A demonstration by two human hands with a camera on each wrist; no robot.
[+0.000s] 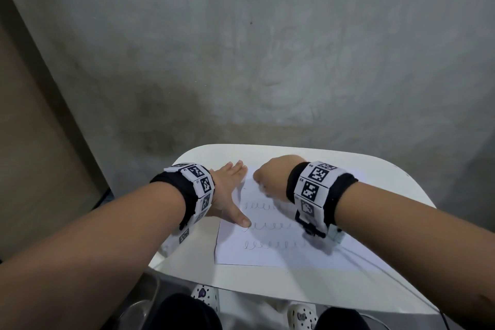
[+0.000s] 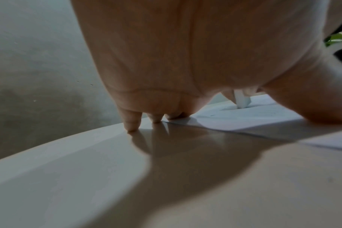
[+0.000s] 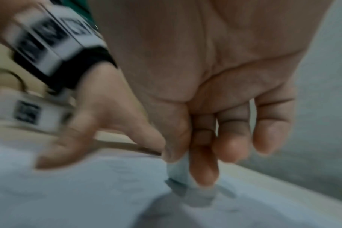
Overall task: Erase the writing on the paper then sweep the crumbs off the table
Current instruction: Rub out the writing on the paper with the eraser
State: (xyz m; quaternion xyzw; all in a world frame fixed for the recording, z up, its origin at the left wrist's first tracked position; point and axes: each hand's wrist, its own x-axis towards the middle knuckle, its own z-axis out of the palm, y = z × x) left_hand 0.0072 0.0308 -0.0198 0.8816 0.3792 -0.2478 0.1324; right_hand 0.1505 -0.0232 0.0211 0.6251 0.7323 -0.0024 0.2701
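**Eraser on paper, left hand flat as anchor**

Paper (image 1: pixel 270 238) flat on white desk (image 1: pixel 380 195), three rows of looped pencil writing (image 1: pixel 267 225) across it. Left hand (image 1: pixel 227 193) spread and released, fingers straight, pressing down along the sheet's left edge, thumb tip at the start of the middle row. Right hand (image 1: pixel 270 177) over the upper part of the sheet, grip clenched around a white eraser (image 3: pixel 179 169), pinched between thumb and fingers, its lower end touching the paper. Right wrist view blurred. Marker-tagged bands (image 1: pixel 313 187) on both wrists. Patterned clogs (image 1: pixel 301 316) visible below the desk's near edge.
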